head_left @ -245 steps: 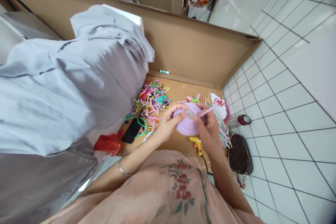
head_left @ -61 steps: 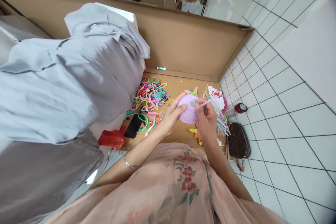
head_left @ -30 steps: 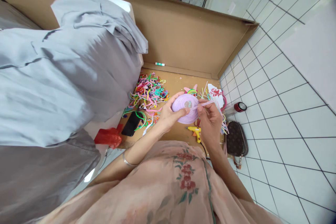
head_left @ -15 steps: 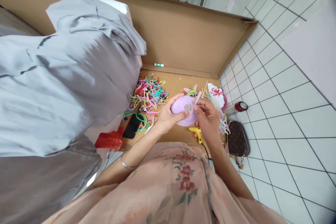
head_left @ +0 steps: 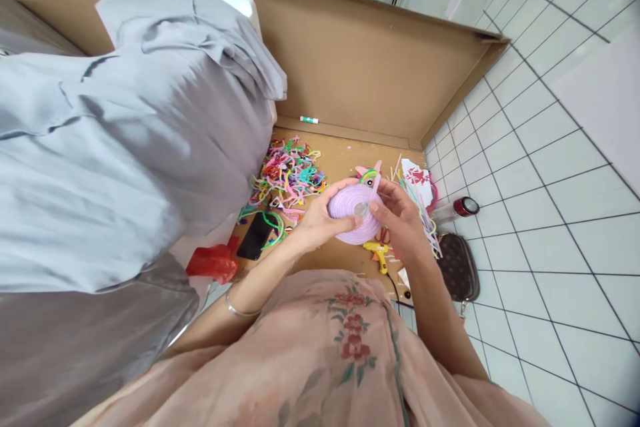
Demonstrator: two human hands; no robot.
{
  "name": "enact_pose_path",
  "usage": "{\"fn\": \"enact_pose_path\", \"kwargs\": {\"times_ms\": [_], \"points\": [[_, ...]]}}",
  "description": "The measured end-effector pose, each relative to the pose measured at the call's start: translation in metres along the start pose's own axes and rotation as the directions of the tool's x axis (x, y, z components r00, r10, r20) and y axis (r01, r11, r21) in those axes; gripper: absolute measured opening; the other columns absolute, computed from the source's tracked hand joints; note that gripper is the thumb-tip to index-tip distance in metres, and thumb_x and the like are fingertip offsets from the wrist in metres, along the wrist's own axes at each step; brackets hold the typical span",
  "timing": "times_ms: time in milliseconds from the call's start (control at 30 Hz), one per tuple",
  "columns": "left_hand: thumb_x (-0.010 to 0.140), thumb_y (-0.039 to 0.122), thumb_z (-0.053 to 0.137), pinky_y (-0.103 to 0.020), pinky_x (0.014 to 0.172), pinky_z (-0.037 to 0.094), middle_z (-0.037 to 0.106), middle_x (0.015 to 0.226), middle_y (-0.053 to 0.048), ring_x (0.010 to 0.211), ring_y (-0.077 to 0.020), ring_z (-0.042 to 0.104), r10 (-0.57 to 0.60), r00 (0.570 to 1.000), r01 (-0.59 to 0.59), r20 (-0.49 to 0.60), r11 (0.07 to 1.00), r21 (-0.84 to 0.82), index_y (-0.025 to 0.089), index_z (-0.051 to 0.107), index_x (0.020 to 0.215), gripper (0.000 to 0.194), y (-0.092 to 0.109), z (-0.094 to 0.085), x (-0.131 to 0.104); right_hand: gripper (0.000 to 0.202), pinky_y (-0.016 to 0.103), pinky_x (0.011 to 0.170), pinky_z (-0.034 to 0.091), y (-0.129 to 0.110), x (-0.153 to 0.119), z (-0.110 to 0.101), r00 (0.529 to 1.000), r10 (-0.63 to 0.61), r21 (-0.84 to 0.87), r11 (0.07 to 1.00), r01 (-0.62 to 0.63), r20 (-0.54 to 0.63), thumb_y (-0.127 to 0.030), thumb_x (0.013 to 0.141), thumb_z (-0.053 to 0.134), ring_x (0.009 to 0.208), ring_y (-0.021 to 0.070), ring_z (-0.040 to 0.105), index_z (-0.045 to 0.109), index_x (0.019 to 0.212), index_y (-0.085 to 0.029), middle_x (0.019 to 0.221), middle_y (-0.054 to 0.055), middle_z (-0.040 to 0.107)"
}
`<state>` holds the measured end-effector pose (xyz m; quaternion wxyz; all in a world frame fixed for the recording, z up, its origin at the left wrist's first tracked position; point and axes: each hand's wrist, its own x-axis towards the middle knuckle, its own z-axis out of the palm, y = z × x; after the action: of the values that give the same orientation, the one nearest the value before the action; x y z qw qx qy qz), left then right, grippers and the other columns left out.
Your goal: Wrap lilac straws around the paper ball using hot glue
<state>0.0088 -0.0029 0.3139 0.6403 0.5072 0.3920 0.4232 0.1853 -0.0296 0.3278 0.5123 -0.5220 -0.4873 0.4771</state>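
Note:
A lilac disc [head_left: 347,205], wound in a flat spiral like a coiled pipe cleaner, is held up between both hands above the table. My left hand [head_left: 319,219] grips its left side, thumb lying across the face near a shiny clear spot at the centre. My right hand [head_left: 406,221] is closed on the right edge, thumb on the front, its other fingers partly hidden behind. A short lilac strip [head_left: 375,187] sticks up by that thumb. Partly covered behind the disc is a colourful craft figure [head_left: 369,174] with pink ears. A yellow glue gun [head_left: 379,256] lies just below the disc.
Left on the table [head_left: 333,147] are a heap of coloured pipe cleaners [head_left: 287,170] and a black phone [head_left: 256,237]. More pale stems, a clear bottle [head_left: 455,209] and a brown bag [head_left: 459,267] sit right. A cardboard wall [head_left: 350,73] stands behind; grey cloth [head_left: 200,133] bulges left.
My right thumb and fingers have shifted from pinching the lilac strip to gripping the disc's right side. The strip now stands more upright. The whole view has shifted slightly.

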Motion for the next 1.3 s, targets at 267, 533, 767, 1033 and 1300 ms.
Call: {"fn": "enact_pose_path", "kwargs": {"times_ms": [267,533,767,1033,1300], "points": [[0.060,0.031,0.087,-0.038,0.100,0.050,0.066,0.129,-0.009,0.114,-0.0281,0.063,0.010,0.994,-0.014,0.105,0.999,0.032,0.020,0.062,0.131,0.076,0.007,-0.011,0.007,0.061,0.046,0.096,0.057,0.006,0.006,0.000,0.984,0.157,0.156,0.973,-0.168,0.080,-0.056,0.065,0.087,0.112,0.0264,0.068,0.067,0.117,-0.030,0.126,0.005,0.073],[0.055,0.035,0.091,-0.035,0.097,0.050,0.062,0.132,-0.010,0.115,-0.0265,0.060,0.006,0.999,-0.004,0.035,0.998,-0.065,0.021,0.057,0.130,0.083,0.000,-0.014,0.013,0.056,0.043,0.094,0.056,0.014,0.013,0.009,0.988,0.145,0.250,0.960,-0.129,-0.045,-0.051,0.057,0.092,0.102,0.0254,0.069,0.073,0.104,-0.026,0.110,0.004,0.077],[0.061,0.048,0.089,-0.034,0.096,0.050,0.062,0.127,-0.008,0.113,-0.0245,0.060,-0.004,0.998,-0.010,-0.066,0.977,-0.215,0.022,0.054,0.129,0.081,-0.006,-0.002,0.013,0.048,0.034,0.089,0.055,0.008,0.009,0.025,0.964,0.140,0.410,0.911,-0.037,-0.226,-0.042,0.058,0.091,0.097,0.0205,0.069,0.072,0.099,-0.027,0.106,0.001,0.077],[0.074,0.052,0.075,-0.036,0.099,0.050,0.065,0.129,-0.009,0.119,-0.0265,0.061,-0.027,0.991,-0.012,-0.129,0.955,-0.296,0.023,0.055,0.131,0.067,-0.015,0.018,0.005,0.043,0.032,0.084,0.052,0.013,-0.011,0.040,0.912,0.181,0.491,0.871,0.025,-0.369,-0.036,0.064,0.086,0.087,0.0158,0.064,0.065,0.100,-0.025,0.100,-0.001,0.072],[0.064,0.048,0.085,-0.034,0.091,0.053,0.065,0.126,-0.009,0.109,-0.0242,0.063,-0.008,0.982,-0.042,-0.189,0.965,-0.258,0.023,0.056,0.131,0.077,-0.013,0.019,0.001,0.044,0.036,0.093,0.052,0.008,-0.019,0.047,0.913,0.132,0.477,0.875,0.076,-0.387,-0.036,0.069,0.083,0.098,0.0176,0.065,0.061,0.106,-0.027,0.111,0.001,0.071]]}}
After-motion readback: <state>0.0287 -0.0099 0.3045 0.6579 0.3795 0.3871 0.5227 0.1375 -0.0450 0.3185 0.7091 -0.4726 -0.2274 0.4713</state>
